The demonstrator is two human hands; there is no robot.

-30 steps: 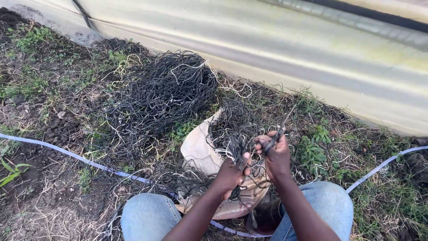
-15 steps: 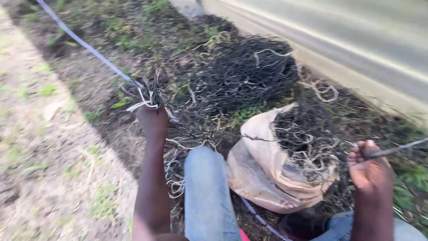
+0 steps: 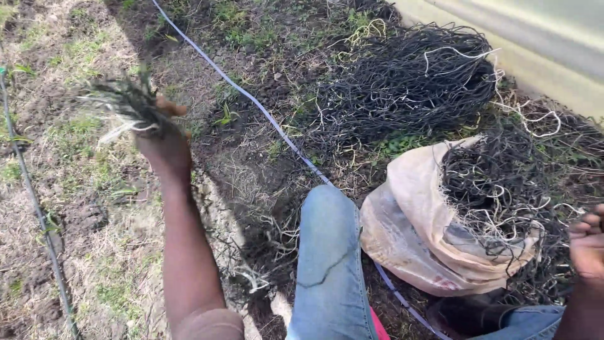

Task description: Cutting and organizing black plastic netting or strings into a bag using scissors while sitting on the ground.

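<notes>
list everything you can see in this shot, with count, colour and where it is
bundle of strings: one, dark with pale strands, gripped in the left hand, far left
heap of strings: one, black with some white, on the ground at top centre
sack: one, tan, lower right, open and stuffed with tangled dark strings
thin hose: one, grey-blue, running diagonally from the top past the knee
second hose: one, dark, along the left edge
sheeting: one, pale green, top right
ground: dry grass and dark soil
knees: two, blue jeans, bottom centre and bottom right
left hand: raised, closed on the bundle
right hand: at the right edge, partly cut off
</notes>
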